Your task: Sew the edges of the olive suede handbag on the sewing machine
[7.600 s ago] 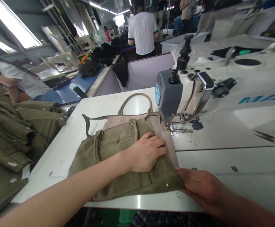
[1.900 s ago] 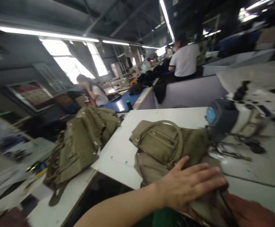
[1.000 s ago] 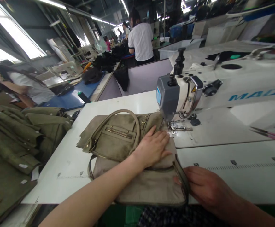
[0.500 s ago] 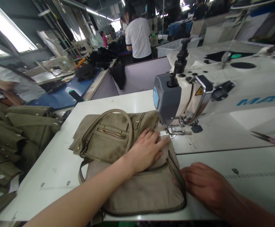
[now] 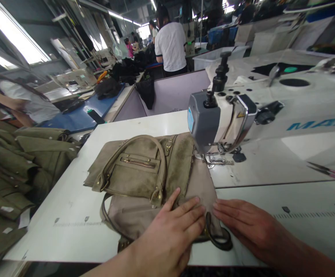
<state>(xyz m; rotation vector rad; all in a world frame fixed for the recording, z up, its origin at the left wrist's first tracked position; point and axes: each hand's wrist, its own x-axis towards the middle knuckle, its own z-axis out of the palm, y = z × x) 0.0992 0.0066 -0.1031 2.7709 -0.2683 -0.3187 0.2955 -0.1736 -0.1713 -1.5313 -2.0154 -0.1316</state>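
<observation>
Our left hand [image 5: 174, 225] lies flat and wide on the bag [image 5: 144, 175] near the worktop's [image 5: 69, 215] front edge, hiding its corner. Our right hand [image 5: 244, 225] rests flat beside it, wrist cut off.

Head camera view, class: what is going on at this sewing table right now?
A person has both hands flat on an olive suede handbag lying on a white table. The left hand presses the bag's near edge; the right hand rests beside it at the same edge. The bag's far corner sits under the head of a sewing machine. More olive bags are piled to the left.
</observation>
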